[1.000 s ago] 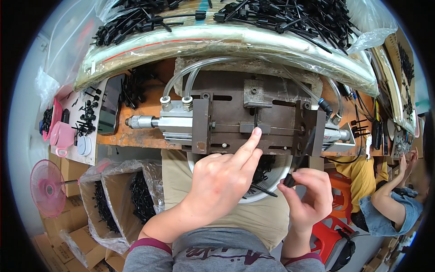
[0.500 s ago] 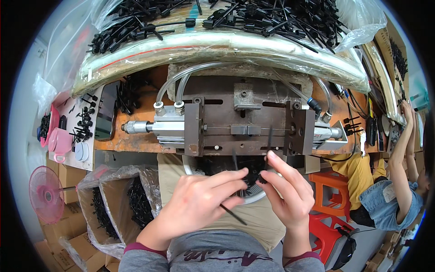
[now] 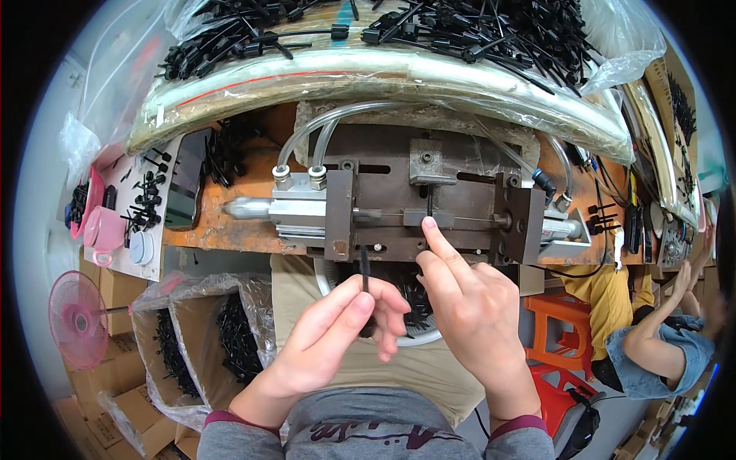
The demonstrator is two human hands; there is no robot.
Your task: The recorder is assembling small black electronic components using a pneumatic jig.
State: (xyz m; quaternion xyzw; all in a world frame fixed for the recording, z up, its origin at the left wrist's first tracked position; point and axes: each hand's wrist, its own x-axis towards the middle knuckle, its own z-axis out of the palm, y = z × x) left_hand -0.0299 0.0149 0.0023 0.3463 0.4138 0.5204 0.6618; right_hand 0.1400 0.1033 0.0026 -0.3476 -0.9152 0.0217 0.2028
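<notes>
In front of me is a brown metal fixture [image 3: 468, 201] with a small split steel block [image 3: 415, 218] at its middle. A slim black stem [image 3: 430, 201] stands across that block, below the upper bracket. The index finger of my right hand [image 3: 477, 299] is stretched out and rests on its near end, while the other fingers curl under. My left hand [image 3: 326, 326] is closer to me and pinches a black plastic stem [image 3: 365, 268] between thumb and fingers, pointing up. Below the fixture, a white-rimmed tub [image 3: 425, 337] of black parts sits at my lap, partly hidden by my hands.
Air cylinders [image 3: 297, 211] with clear hoses flank the fixture. Behind it, a plastic-covered ledge [image 3: 383, 73] bears a heap of black stems [image 3: 491, 31]. Lined boxes [image 3: 203, 337] and a pink fan [image 3: 79, 318] stand left. At right are an orange stool [image 3: 556, 322] and another person [image 3: 652, 353].
My right hand has moved up to the block, where a black stem now stands. The left hand has turned and raised its stem upright. Thicker rods now show inside both end plates.
</notes>
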